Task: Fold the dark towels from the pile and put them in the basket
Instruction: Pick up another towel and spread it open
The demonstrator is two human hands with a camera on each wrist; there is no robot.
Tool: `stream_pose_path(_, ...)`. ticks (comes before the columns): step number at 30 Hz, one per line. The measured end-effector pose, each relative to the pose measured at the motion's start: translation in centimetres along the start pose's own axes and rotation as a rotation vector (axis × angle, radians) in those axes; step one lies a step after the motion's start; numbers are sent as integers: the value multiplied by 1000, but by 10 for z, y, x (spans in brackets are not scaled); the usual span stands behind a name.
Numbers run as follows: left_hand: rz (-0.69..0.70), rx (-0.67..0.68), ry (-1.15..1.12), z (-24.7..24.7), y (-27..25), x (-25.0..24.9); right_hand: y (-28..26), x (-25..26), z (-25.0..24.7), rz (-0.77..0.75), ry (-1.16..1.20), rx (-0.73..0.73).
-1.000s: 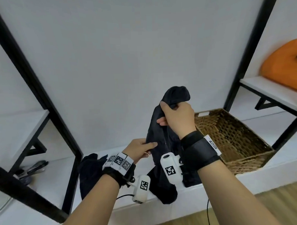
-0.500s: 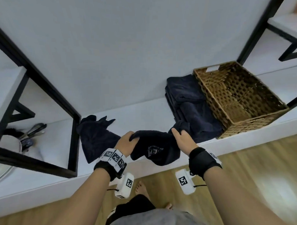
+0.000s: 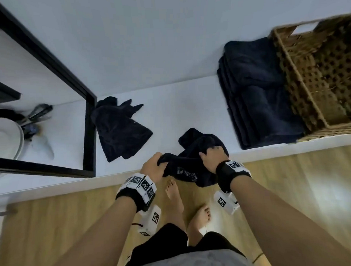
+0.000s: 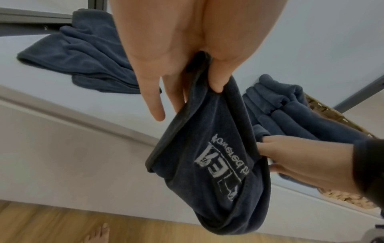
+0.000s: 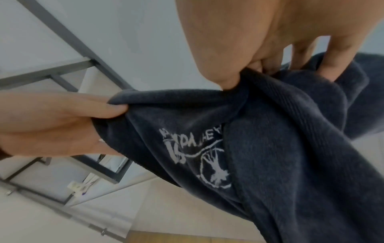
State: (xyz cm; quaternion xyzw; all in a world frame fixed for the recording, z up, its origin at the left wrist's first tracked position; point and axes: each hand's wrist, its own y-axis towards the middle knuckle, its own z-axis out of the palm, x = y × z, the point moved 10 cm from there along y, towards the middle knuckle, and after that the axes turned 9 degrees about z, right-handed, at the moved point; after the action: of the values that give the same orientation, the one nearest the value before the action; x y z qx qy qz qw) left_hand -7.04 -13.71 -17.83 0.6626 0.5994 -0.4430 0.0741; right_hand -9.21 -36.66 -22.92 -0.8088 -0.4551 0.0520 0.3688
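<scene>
Hands apart, we pinched the dark towel (image 3: 188, 168) left of the basket (image 3: 316, 76): left hand (image 3: 152, 169), right hand (image 3: 212, 158) gripping corners; pulling it taut should square the fold.

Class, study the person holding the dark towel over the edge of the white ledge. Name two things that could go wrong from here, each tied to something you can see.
1. Both hands, left and right, grip the towel bunched, so the fold may come out uneven.
2. Its lower part hangs off the ledge above the floor, so it could drag there or slip down.
</scene>
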Motion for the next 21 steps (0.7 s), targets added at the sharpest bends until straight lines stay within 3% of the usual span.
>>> stream_pose_path(3,-31,-7,-11,-2,-6,14,-5,1,13,-24,-33,118)
stream_pose_path(7,31,-31,-18,-3,-7,7,-21,-4,12,-78,-170,252)
stream_pose_path(10,84,-31,-8,-7,-1,-5,-28,-4,-16,-107,-104,186)
stream_pose_path(16,117,-45,-36,-18,7,-14,-35,-15,-71,-75,358,-9)
stream_pose_path(21,144,-262,1,-57,11,-29,-44,-15,-98,-99,568,-186)
